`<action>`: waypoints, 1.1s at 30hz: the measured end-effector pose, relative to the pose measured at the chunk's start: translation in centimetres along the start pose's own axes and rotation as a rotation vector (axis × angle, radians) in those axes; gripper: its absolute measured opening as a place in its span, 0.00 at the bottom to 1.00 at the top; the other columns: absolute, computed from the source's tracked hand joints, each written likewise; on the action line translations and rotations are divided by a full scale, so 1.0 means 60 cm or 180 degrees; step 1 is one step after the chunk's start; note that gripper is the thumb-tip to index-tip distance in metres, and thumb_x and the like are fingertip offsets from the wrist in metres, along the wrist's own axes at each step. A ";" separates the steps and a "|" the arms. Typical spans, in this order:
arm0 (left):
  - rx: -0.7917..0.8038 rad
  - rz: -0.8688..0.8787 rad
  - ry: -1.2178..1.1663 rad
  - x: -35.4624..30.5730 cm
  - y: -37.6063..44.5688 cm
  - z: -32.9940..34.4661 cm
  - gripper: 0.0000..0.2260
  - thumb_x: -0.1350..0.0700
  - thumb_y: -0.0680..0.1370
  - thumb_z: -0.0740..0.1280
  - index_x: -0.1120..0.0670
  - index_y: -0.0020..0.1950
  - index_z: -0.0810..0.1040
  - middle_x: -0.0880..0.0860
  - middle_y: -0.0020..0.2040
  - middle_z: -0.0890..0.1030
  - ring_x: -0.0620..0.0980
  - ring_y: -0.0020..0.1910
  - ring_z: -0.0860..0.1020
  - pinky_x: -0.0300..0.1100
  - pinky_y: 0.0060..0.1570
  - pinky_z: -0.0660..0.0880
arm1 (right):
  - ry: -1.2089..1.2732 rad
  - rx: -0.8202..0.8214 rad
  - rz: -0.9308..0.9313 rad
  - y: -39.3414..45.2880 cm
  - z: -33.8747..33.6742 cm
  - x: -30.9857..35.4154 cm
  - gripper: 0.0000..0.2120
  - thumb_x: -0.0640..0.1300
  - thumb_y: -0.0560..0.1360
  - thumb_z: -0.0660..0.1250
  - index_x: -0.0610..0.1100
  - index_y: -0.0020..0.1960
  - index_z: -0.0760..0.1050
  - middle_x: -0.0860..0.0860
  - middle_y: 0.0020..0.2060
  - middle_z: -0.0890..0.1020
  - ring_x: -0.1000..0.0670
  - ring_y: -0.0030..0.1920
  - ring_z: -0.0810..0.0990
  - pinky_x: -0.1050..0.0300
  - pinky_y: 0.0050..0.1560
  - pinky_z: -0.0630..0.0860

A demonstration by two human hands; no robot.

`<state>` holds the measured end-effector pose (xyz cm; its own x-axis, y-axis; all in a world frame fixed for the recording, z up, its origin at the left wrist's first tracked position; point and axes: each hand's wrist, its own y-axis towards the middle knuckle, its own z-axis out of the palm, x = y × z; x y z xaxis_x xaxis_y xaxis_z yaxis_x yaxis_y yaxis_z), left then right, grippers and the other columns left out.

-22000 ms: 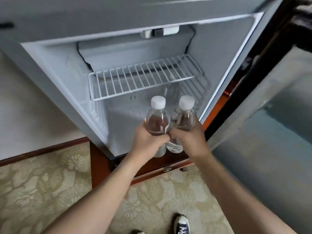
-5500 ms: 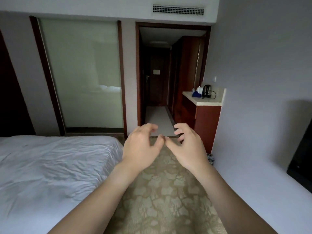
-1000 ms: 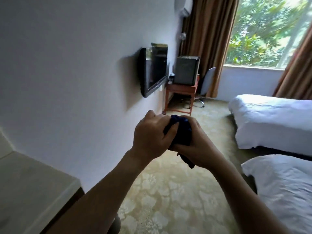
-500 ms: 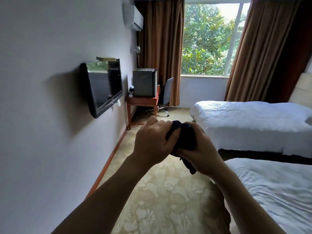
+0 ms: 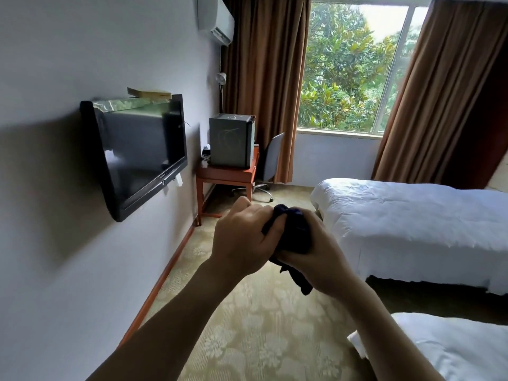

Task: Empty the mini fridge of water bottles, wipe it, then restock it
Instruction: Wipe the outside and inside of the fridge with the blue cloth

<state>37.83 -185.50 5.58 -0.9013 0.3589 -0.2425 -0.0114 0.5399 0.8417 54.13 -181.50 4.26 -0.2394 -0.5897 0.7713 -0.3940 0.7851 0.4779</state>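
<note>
A bunched dark navy cloth point(image 5: 295, 235) is held out in front of the body between both hands, above a beige carpet with a pale floral pattern point(image 5: 247, 325). The left hand point(image 5: 242, 240) is curled over the cloth's left side, its fingers point(image 5: 270, 231) wrapped round the fabric with the knuckles turned upward. The right hand point(image 5: 319, 259) is closed round the cloth from the right and below, and a loose tail of the fabric is seen hanging under it. Both hands are pressed close together on the same bundle.

A small grey box-shaped mini fridge point(image 5: 230, 140) is stood on a reddish-brown wooden desk point(image 5: 226, 176) against the left wall, well apart from the hands, at the far end of the room. Its door is seen shut. Just to its left on the desk some small dark items are placed, too small to identify. A grey swivel chair point(image 5: 270, 155) is set just beside the desk, in front of long brown curtains point(image 5: 264, 78).

A black flat-screen television point(image 5: 137, 152) is mounted on the left wall, between the viewer and the desk. A white air-conditioning unit point(image 5: 215, 19) is fixed high on the same wall. Two beds with white bedding are placed on the right, one farther point(image 5: 412, 215) and one nearer point(image 5: 439, 350). Green trees are visible through the window point(image 5: 343, 64).
</note>
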 end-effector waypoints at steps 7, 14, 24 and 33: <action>0.0173 0.0178 -0.0138 0.111 0.178 0.181 0.18 0.45 0.81 0.58 0.54 0.37 0.77 0.44 0.31 0.72 0.47 0.39 0.71 0.43 0.32 0.71 | 0.0098 -0.0279 0.0119 0.218 -0.039 -0.124 0.30 0.48 0.61 0.79 0.61 0.61 0.74 0.54 0.50 0.83 0.49 0.49 0.84 0.47 0.48 0.83; 0.0177 0.0272 -0.0275 0.197 0.317 0.416 0.20 0.44 0.81 0.58 0.55 0.41 0.82 0.47 0.32 0.77 0.50 0.39 0.74 0.47 0.34 0.74 | 0.0105 -0.0413 0.0120 0.417 -0.103 -0.302 0.27 0.48 0.62 0.78 0.59 0.58 0.75 0.56 0.47 0.83 0.53 0.48 0.83 0.51 0.47 0.83; 0.0025 0.0087 0.0049 0.343 0.580 0.766 0.19 0.41 0.78 0.62 0.54 0.46 0.84 0.49 0.34 0.79 0.48 0.37 0.76 0.46 0.32 0.78 | 0.0532 -0.0287 -0.0015 0.800 -0.198 -0.586 0.28 0.43 0.63 0.81 0.54 0.60 0.77 0.53 0.51 0.83 0.48 0.51 0.84 0.51 0.46 0.84; -0.0185 0.0023 0.0038 0.530 0.750 0.994 0.18 0.40 0.77 0.66 0.52 0.55 0.83 0.48 0.38 0.83 0.51 0.41 0.79 0.47 0.34 0.79 | 0.0264 0.0046 -0.0280 1.121 -0.199 -0.786 0.30 0.50 0.64 0.80 0.51 0.63 0.74 0.52 0.55 0.81 0.46 0.55 0.82 0.43 0.49 0.82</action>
<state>34.47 -104.42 6.97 -0.9066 0.3532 -0.2308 -0.0298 0.4920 0.8701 49.53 -98.63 5.06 -0.1293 -0.6380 0.7591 -0.4232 0.7279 0.5396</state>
